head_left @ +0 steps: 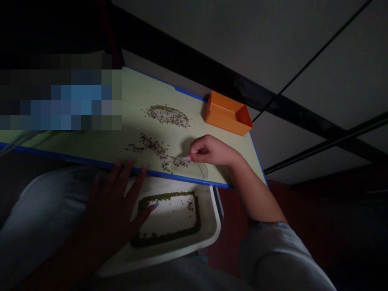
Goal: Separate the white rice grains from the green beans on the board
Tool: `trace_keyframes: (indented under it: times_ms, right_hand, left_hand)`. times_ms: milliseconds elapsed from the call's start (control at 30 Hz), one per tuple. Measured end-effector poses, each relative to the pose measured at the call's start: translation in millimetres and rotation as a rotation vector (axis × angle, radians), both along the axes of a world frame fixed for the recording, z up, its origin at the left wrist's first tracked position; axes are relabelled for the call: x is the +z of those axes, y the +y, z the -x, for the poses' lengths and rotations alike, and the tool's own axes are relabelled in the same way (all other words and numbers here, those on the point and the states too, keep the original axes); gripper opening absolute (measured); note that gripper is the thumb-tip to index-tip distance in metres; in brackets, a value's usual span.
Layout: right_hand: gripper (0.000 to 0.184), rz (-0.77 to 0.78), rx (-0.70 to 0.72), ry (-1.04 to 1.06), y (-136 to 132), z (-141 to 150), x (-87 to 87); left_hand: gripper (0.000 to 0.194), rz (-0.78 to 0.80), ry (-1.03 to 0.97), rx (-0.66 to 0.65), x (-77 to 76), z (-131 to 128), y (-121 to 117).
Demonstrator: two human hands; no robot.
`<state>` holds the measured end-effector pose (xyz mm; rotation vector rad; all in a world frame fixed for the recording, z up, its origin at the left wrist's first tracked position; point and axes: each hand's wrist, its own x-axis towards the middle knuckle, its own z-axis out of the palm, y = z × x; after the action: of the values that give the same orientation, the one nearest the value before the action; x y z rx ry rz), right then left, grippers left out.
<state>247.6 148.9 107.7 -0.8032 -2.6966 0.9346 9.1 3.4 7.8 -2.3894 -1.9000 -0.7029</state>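
Pinched small green beans [157,151] off yellow board [136,89] with right hand [209,150], fingertips narrow; steadied white tray [212,230] (part filled) with splayed left hand [117,202]. Mixed pile [168,115] left unsorted.

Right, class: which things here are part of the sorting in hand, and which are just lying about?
In use:
right hand, pinching at the scattered beans
left hand, resting on the tray
green beans ringed inside the tray
table the beans lie on

Lying about:
pale pile, farther back, untouched
orange box at the table's far corner
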Motion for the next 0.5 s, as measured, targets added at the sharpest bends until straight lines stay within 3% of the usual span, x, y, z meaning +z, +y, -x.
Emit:
trace_keyframes:
  times_ms: [333, 500]
  right_hand:
    - [0.032, 0.074, 0.031, -0.001, 0.7, -2.8, 0.6]
    - [0.032, 0.034, 0.024, -0.031, 1.6, -2.3, 0.5]
  left_hand:
    - [0.081, -0.008, 0.005, -0.003, -1.0, 1.0, -1.0]
    - [0.081, -0.008, -0.002, -0.005, -2.0, 0.0, 0.1]
